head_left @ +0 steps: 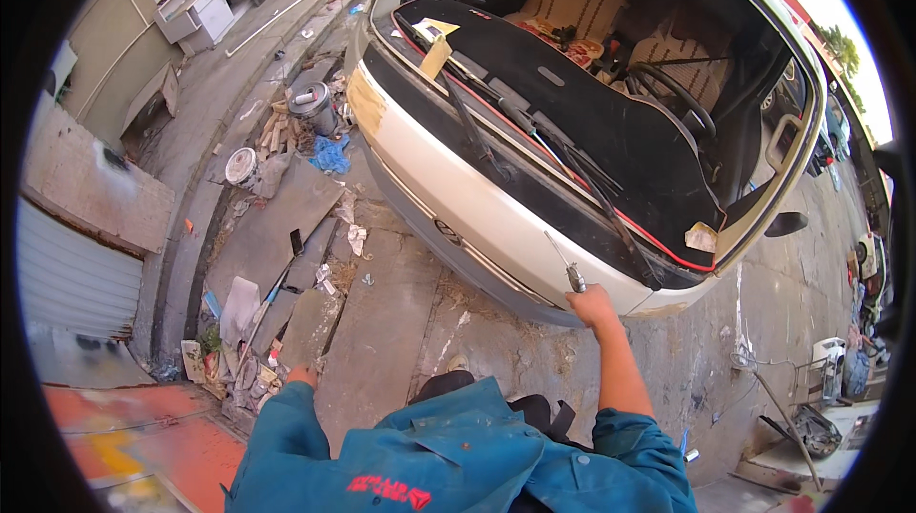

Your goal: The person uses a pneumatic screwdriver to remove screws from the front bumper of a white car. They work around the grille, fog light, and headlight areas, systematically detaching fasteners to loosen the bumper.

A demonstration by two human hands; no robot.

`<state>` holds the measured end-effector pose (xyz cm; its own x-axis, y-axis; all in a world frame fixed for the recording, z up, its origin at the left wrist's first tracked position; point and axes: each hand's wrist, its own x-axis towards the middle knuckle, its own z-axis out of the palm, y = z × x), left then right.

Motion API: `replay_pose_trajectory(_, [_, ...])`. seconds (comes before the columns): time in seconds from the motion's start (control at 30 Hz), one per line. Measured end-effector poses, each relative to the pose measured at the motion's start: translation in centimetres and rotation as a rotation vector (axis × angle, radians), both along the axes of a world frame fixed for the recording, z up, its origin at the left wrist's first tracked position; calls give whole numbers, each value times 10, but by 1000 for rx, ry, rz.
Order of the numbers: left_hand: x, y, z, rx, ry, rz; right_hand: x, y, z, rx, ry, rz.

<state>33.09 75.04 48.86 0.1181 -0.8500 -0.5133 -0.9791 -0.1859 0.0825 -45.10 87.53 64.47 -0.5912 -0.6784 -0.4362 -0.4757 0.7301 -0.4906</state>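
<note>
My right hand (593, 306) is closed around a silver air blow gun (575, 277), its thin nozzle pointing up and left toward the van's front panel. The white van (477, 198) stands straight ahead, its front panel just beyond my right hand. Through the windshield opening, its black dashboard (572, 83) is visible. Wiper arms (611, 217) lie along the lower edge of that opening. My left hand (303, 376) hangs low at my left side, away from the van. Only a small part of it shows past the teal sleeve, and its fingers cannot be made out.
Debris (253, 375) lies on the paving at left, beside a long-handled tool (272, 293). Farther off are a dark bucket (313, 110), a white-lidded bucket (241, 167) and blue plastic (330, 154). An orange painted panel (134, 408) is near left; a thin pole (787, 422) leans at right.
</note>
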Motion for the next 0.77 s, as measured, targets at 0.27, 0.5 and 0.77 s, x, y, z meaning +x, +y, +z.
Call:
replay_pose_trajectory(0.27, [-53,124,-34,88,308,108,36,-117,5,-3,-348,-107])
replay_pose_trajectory(0.5, [-52,282,-44,299,387,356,77,-202,-15,-26,-551,-123])
replay_pose_trajectory(0.77, [-29,366,-55,255,251,598,106,-284,-45,-62,-622,-110])
